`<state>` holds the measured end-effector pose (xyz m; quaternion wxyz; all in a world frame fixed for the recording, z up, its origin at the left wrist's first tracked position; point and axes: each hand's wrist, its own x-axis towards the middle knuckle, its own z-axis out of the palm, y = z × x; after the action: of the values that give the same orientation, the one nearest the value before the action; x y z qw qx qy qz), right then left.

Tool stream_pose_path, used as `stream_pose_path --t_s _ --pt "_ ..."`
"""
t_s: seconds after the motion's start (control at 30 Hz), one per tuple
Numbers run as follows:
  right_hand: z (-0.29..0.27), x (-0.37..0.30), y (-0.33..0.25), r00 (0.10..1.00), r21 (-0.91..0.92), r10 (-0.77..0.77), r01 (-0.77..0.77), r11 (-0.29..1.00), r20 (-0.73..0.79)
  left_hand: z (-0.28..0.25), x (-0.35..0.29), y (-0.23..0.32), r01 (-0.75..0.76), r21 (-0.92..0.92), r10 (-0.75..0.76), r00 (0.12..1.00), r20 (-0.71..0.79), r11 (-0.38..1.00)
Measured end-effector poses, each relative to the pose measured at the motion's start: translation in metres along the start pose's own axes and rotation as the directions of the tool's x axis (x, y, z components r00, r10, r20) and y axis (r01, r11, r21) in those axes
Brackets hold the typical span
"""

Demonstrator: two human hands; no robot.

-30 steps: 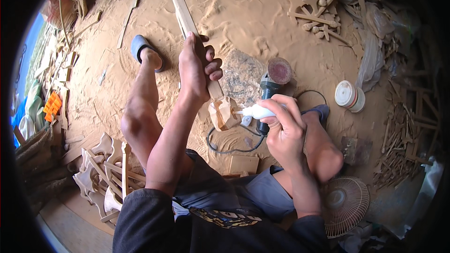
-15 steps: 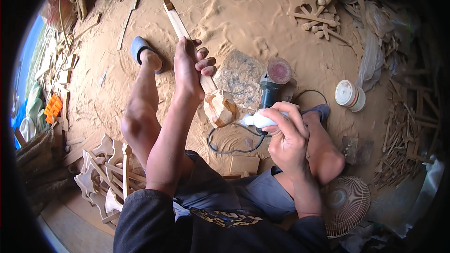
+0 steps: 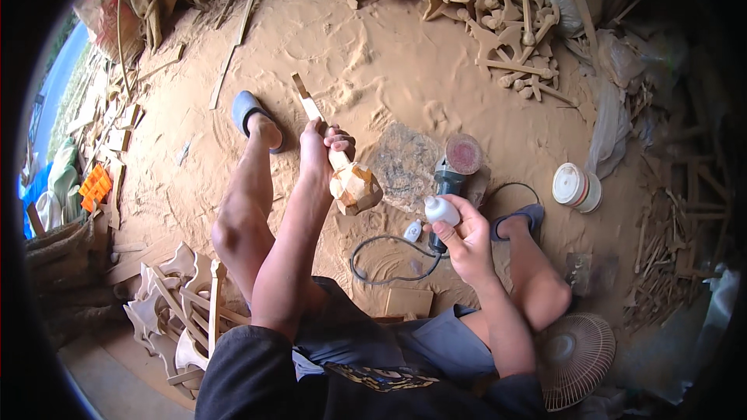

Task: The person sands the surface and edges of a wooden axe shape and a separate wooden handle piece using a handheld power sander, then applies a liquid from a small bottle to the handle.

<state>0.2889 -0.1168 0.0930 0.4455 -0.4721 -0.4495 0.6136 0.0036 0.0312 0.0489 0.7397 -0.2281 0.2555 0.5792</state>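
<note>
My left hand (image 3: 325, 146) is closed around the shaft of a wooden piece with a rough, many-faceted block (image 3: 355, 188) at its near end. The narrow far end of the shaft sticks out beyond my fist. In my right hand (image 3: 468, 237), fingers wrapped round it, is a small white squeeze bottle (image 3: 441, 211) with its nozzle pointing up and away. The bottle and the faceted block are apart. Between my feet lies an angle grinder (image 3: 447, 181) with a reddish disc, partly hidden behind the bottle and my right hand. A second small white bottle (image 3: 412, 230) lies on the ground near the grinder's cord.
A flat stone slab (image 3: 406, 167) lies beside the grinder on the dusty ground. Carved wooden pieces (image 3: 517, 39) are heaped at the far right, more (image 3: 183, 303) at near left. A white tub (image 3: 570, 185) stands right; a round fan grille (image 3: 577, 362) sits beside my right thigh.
The wooden piece has been drawn nearer and lower in my left hand. My right hand has moved the bottle away from the block and turned its nozzle upward.
</note>
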Motion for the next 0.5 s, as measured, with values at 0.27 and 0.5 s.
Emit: stream_pose_path --t_s 0.27,0.5 --pt "0.019 -0.008 0.109 0.99 -0.477 0.109 -0.052 0.877 0.093 0.005 -0.039 0.009 -0.287 0.38 0.242 0.956 0.163 0.879" --pt "0.065 0.006 0.233 0.976 -0.396 0.191 -0.134 0.908 0.107 0.021 -0.063 0.021 -0.653 0.579 0.564 0.742 0.362 0.488"
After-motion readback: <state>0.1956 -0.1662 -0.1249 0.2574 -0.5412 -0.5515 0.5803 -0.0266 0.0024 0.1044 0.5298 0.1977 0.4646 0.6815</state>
